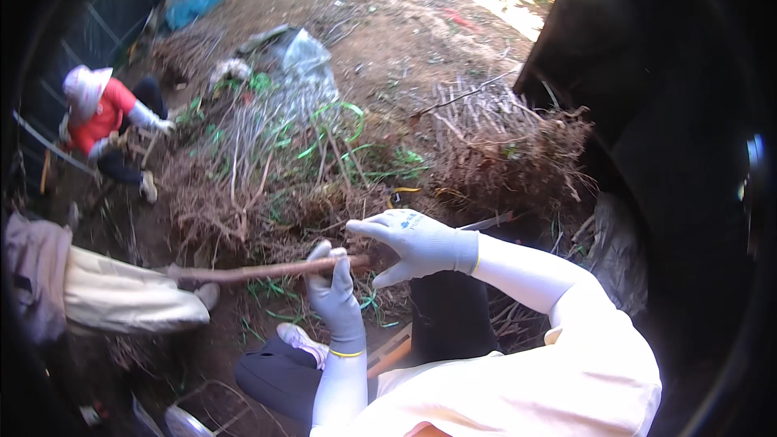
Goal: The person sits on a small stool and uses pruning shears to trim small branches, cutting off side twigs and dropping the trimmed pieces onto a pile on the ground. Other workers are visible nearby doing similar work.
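Observation:
My left hand (335, 303), in a grey-white work glove, has a brown woody stem (261, 272) between its thumb and fingers. The stem lies nearly level, reaching left towards another person's trousers; its right end is blurred near my other hand. My right hand (419, 247), gloved alike, is held above my knee with thumb and fingers apart and nothing in its grasp. Beyond both hands lies a heap of cut plants with tangled roots (206, 194). Strips of green plastic tie (340, 110) lie across it.
A second root bundle (510, 152) lies at the right, near a dark sheet wall (680, 194). A person in red (106, 109) crouches at far left; another's pale trousers (133, 294) are close by on my left. Clear plastic sheeting (306, 64) covers some stems.

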### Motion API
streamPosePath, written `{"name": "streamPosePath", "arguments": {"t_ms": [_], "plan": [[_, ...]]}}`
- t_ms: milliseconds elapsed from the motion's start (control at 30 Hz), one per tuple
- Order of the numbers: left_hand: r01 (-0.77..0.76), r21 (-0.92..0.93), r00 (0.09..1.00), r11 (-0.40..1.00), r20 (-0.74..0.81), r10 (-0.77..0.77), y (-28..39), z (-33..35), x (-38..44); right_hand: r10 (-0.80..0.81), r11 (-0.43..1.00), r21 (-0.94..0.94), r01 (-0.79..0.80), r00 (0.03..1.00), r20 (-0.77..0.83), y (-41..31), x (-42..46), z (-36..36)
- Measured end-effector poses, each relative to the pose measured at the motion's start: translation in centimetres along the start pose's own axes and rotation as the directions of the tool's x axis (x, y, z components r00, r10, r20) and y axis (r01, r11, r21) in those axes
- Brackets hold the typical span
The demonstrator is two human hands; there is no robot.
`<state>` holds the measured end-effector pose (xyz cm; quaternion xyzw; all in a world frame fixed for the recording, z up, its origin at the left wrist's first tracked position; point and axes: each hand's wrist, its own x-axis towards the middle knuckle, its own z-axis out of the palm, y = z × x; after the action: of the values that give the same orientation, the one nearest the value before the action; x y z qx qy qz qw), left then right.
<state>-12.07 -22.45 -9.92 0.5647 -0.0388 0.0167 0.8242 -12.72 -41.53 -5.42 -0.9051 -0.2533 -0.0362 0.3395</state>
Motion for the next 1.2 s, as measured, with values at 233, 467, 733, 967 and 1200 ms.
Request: {"name": "streamPosePath", "arguments": {"t_ms": [233, 467, 733, 967, 1200], "plan": [[-0.099, -0.04, 0.869, 0.994, 0.483, 0.106, 9.8, 15.2, 3.2, 0.127, 0.96, 0.278, 0.038, 0.826, -0.549, -4.6, -9.0, -6.5], [-0.27, -0.145, 0.533, 0.952, 0.801, 0.273, 10.4, 29.6, 5.5, 0.296, 0.912, 0.373, 0.17, 0.358, -0.885, -1.3, -12.1, -14.9], [-0.264, 0.294, 0.618, 0.919, 0.783, -0.073, 3.6, 15.3, 9.3, -0.06, 0.66, -0.046, -0.75, 0.009, -0.998, 10.5, -30.4, -27.7], [0.111, 0.776, 0.808, 0.62, 0.293, -0.511, -0.4, -8.2, 7.8, 0.655, 0.461, -0.16, -0.873, 0.456, -0.602, 29.5, -38.9, -16.4], [0.268, 0.798, 0.776, 0.539, 0.153, -0.612, -0.3, -11.5, 7.2, 0.935, 0.343, 0.766, -0.544, 0.125, -0.331, 32.5, -43.2, -16.1]]}}
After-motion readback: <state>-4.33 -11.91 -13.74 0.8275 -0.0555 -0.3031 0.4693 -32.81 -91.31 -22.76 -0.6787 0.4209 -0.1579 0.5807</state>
